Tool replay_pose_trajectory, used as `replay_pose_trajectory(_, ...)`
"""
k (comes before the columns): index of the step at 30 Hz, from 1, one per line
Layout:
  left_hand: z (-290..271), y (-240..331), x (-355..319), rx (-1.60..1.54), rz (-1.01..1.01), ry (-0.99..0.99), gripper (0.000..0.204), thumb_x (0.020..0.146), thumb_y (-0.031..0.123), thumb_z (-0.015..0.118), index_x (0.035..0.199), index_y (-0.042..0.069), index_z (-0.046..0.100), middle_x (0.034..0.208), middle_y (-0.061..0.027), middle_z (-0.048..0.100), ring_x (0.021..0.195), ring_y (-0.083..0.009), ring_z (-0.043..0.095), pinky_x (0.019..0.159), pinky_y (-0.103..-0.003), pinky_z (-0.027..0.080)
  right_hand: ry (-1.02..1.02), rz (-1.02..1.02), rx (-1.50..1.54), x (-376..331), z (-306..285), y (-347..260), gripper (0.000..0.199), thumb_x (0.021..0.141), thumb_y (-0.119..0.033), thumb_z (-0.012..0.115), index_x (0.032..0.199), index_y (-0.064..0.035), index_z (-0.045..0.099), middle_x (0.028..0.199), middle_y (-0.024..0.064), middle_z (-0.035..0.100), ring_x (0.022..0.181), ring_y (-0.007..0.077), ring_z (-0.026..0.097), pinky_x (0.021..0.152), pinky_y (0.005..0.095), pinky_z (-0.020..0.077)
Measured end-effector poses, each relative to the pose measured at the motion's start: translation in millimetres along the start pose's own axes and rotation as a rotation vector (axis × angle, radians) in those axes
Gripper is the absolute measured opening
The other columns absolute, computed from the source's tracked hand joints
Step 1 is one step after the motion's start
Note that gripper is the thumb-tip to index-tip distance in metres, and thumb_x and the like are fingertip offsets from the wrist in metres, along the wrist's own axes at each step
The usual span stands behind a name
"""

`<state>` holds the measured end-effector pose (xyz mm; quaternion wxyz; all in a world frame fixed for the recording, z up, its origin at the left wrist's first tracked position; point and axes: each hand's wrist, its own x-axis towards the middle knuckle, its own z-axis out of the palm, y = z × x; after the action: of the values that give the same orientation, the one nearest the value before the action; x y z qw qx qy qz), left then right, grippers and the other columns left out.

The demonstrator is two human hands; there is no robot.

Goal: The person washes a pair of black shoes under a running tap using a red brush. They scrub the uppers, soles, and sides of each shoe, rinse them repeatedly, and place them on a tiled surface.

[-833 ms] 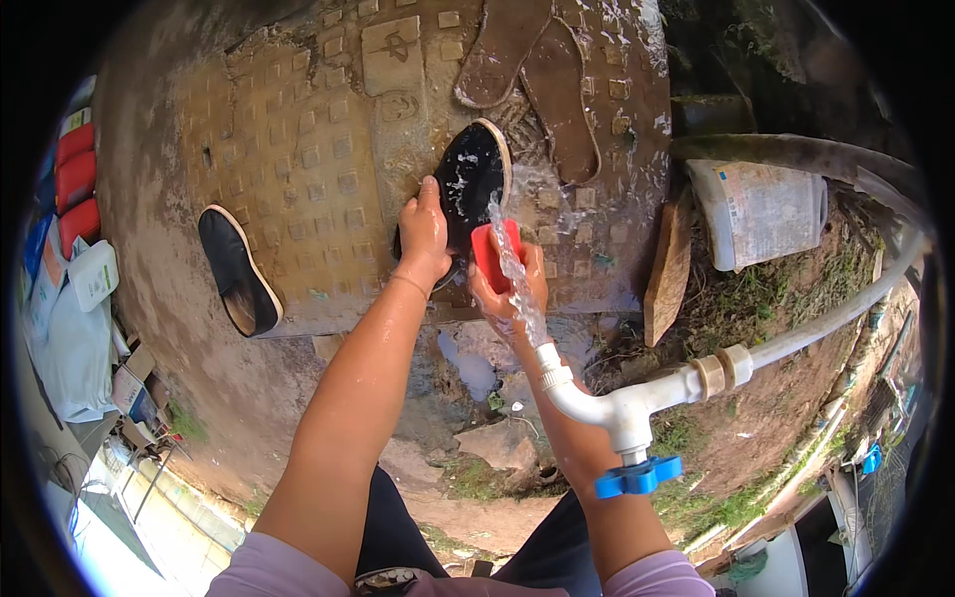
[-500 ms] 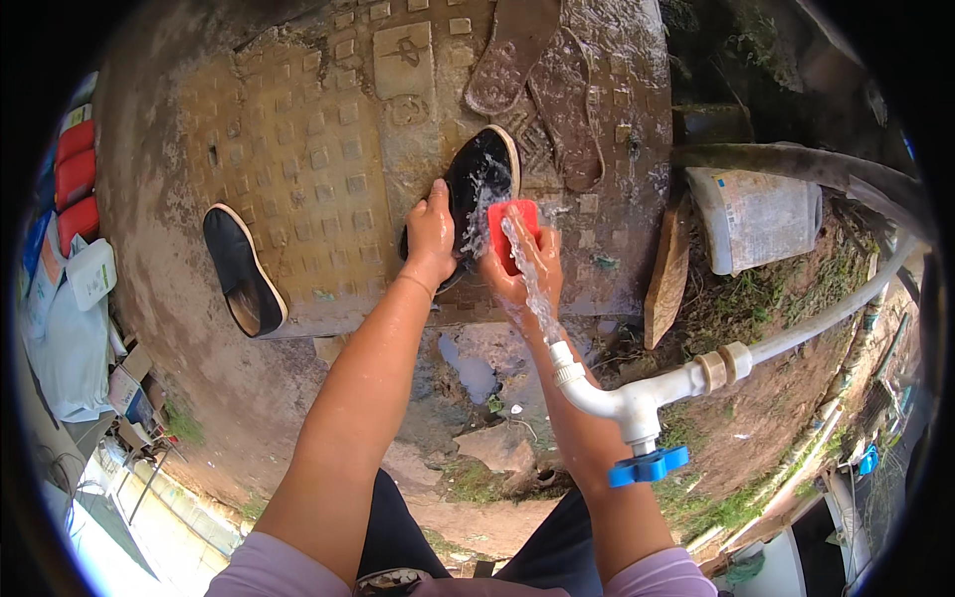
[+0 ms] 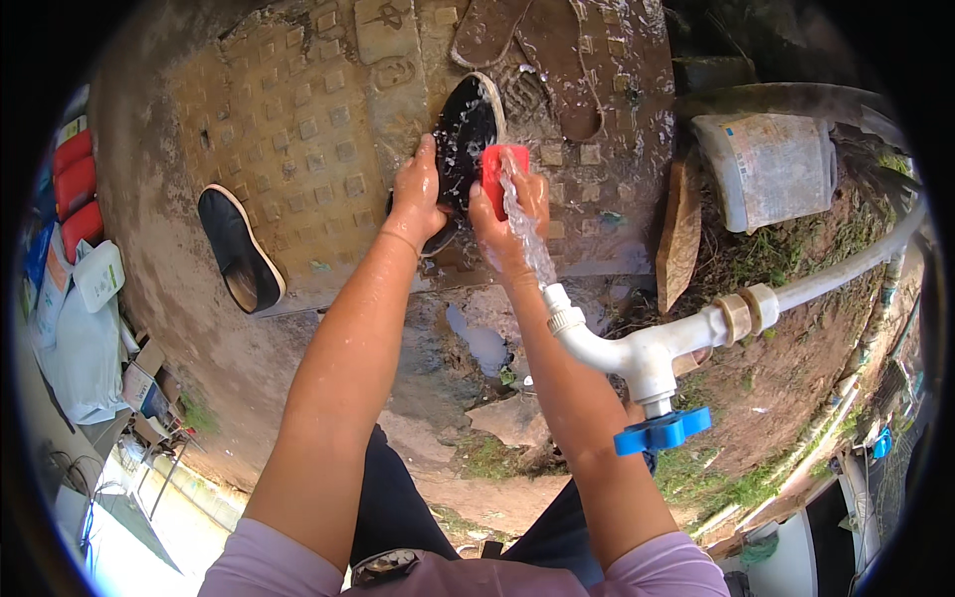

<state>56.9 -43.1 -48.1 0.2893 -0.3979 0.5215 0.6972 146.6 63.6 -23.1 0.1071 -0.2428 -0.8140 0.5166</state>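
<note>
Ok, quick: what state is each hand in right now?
Left hand: closed, holding the wet black shoe.
Right hand: closed, holding a red block.

The wet, studded slab carries two brown insoles. Well left of the insoles, a loose shoe lies at the slab's edge; just beside them, the held shoe perhaps touches down too.
</note>
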Motion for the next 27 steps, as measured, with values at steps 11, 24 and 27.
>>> replay_pose_trajectory(11, -9, 3, -18, 0.253, 0.103, -0.173, 0.066, 0.088, 0.067, 0.06, 0.11, 0.005, 0.063, 0.096, -0.0047, 0.068, 0.081, -0.0159, 0.067, 0.062, -0.035, 0.053, -0.281, 0.028, -0.024, -160, -3, 34, 0.063, 0.084, -0.023, 0.074, 0.14, -0.0061, 0.051, 0.109, 0.0229, 0.058, 0.095, 0.0375, 0.058, 0.085, 0.0432, 0.0504)
replay_pose_trajectory(24, 7, 16, -40, 1.313, 0.641, -0.25, 0.057, 0.087, 0.046, 0.067, 0.084, -0.011, 0.065, 0.077, -0.0316, 0.061, 0.076, -0.0394, 0.066, 0.068, -0.047, 0.048, 0.031, 0.078, 0.376, -18, -36, 18, 0.059, 0.085, -0.021, 0.074, 0.139, -0.0073, 0.053, 0.111, 0.0184, 0.058, 0.1, 0.0308, 0.06, 0.085, 0.0403, 0.0498)
replay_pose_trajectory(27, 31, -8, -22, 0.782, 0.416, -0.129, 0.056, 0.091, 0.046, 0.063, 0.084, -0.01, 0.065, 0.072, -0.0222, 0.062, 0.067, -0.0302, 0.064, 0.064, -0.044, 0.047, 0.065, -0.064, 0.1, 36, -24, 9, 0.057, 0.086, -0.03, 0.071, 0.137, -0.0086, 0.055, 0.107, 0.0216, 0.056, 0.097, 0.0352, 0.058, 0.085, 0.0416, 0.0492)
